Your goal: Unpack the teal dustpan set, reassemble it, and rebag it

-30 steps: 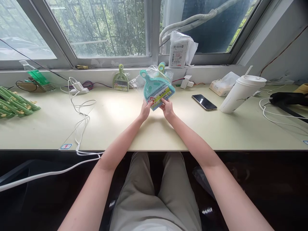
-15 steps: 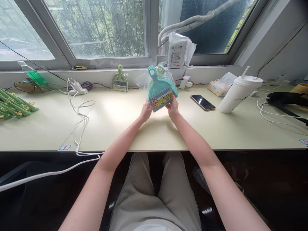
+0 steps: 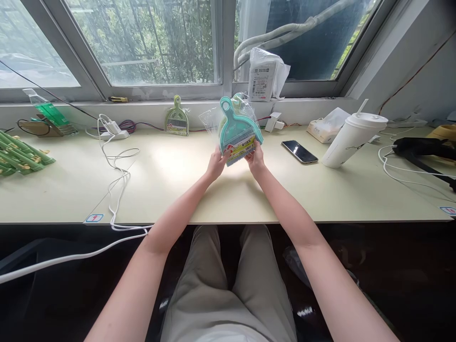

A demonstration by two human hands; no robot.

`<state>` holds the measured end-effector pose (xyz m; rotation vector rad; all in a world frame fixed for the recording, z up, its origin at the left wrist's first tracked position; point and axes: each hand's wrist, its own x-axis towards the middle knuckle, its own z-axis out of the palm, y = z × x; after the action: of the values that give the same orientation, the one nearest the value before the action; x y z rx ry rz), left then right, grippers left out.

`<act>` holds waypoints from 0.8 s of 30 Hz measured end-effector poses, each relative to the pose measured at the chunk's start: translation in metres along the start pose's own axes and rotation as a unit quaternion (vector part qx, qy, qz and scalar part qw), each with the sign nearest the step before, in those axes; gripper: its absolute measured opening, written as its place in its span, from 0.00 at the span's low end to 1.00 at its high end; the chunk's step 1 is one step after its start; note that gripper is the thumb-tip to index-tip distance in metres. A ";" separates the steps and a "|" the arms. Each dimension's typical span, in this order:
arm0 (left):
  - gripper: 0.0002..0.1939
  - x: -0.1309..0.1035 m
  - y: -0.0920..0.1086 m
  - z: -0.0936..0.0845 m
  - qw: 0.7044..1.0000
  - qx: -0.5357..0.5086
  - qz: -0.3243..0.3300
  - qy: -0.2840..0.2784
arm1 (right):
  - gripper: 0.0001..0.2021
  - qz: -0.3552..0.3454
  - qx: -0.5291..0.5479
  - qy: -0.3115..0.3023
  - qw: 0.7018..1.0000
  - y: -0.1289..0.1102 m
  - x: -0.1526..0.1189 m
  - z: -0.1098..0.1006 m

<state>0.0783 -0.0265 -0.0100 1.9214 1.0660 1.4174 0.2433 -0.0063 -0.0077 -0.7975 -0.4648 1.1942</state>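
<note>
I hold a teal mini dustpan and brush set upright but slightly tilted above the table, with its handle pointing up. A yellow printed label with a red figure crosses its lower part, where the brush bristles show. My left hand is closed on the lower left corner, and my right hand grips the lower right edge. Clear plastic wrap sticks out behind the dustpan. Partly hidden at the back is something green in wrap. A green dustpan set leans against the wall further left.
On the right of the table are a phone, a white cup with a straw and a tissue pack. White cables, a green bottle and green packets are on the left. A wrapped package stands on the sill.
</note>
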 end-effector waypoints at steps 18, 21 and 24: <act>0.22 -0.003 0.005 0.002 0.999 -0.003 -0.043 0.028 | 0.15 0.011 -0.050 0.010 0.999 0.000 0.005 -0.004; 0.21 -0.003 0.004 0.002 0.999 0.000 -0.039 0.025 | 0.16 0.011 -0.058 0.005 0.998 -0.001 0.004 -0.004; 0.20 -0.003 0.001 0.003 0.999 0.002 -0.032 0.017 | 0.17 0.007 -0.060 -0.004 0.998 -0.001 0.004 -0.005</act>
<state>0.0811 -0.0295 -0.0115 1.8553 1.1366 1.4182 0.2485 -0.0036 -0.0102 -0.9005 -0.5420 1.1903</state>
